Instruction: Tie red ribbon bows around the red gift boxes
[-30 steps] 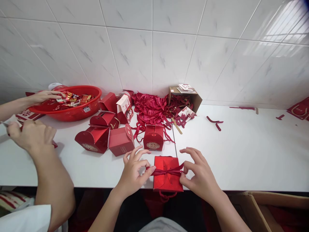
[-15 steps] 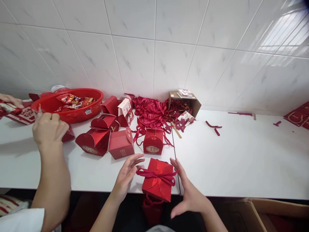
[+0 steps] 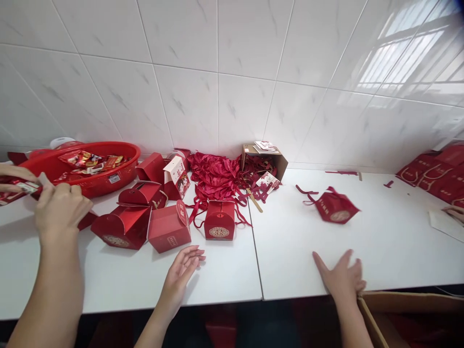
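A red gift box [image 3: 335, 205] with a ribbon bow is tilted and blurred over the right part of the table. Just below it my right hand [image 3: 342, 275] is open, fingers spread, not touching the box. My left hand [image 3: 181, 270] hovers above the table's near edge, fingers loosely stretched and holding nothing. Nearest to it are a closed red box [image 3: 219, 222] with a gold round emblem and a plain-sided red box [image 3: 169, 227]. An open-topped red box [image 3: 125, 224] stands farther left.
At the left, a co-worker's hand [image 3: 60, 208] is beside a red basket [image 3: 125, 157] of wrapped sweets. Red ribbons [image 3: 213, 174] lie by a tipped cardboard box [image 3: 282, 162]. Red bags [image 3: 431, 174] stand at right, near another person's hand [image 3: 456, 212]. A large carton [image 3: 373, 321] is below.
The ribboned box has gone from between my hands to the right side of the table. My right hand has moved right, apart from it. The view has shifted right.
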Tool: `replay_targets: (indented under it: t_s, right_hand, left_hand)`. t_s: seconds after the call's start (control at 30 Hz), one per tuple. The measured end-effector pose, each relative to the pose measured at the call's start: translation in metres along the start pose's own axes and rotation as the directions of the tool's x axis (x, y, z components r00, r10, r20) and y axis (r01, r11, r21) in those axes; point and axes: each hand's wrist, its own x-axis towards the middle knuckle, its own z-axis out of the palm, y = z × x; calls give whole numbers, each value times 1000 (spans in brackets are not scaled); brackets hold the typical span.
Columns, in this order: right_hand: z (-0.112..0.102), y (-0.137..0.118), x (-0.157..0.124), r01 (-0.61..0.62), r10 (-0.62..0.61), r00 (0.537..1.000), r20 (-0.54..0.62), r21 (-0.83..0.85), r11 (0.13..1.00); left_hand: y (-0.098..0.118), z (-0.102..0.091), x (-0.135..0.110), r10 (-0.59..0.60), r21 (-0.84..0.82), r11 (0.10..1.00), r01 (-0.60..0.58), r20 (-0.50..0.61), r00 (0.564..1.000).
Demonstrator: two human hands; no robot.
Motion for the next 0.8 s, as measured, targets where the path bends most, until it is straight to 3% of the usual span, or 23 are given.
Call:
replay_targets:
  t_s: [0.1, 0.5, 0.7, 0.8]
  right_hand:
    - [9, 6, -4, 122, -98, 983, 158, -152, 981]
    - [8, 2, -10, 133, -92, 980, 175, -239, 962]
    - [9, -16, -13, 49, -1, 961, 275, -167, 985]
    - [14, -45, -24, 93, -108, 934, 341, 60, 994]
  left_hand:
    - [0, 0, 1, -6, 40, 999, 6, 7, 1000]
    - [7, 4, -2, -23, 198, 980, 17, 27, 999]
    - [9, 7, -6, -17, 178, 984, 13, 24, 1000]
    - [12, 7, -6, -19, 159, 987, 17, 5, 1000]
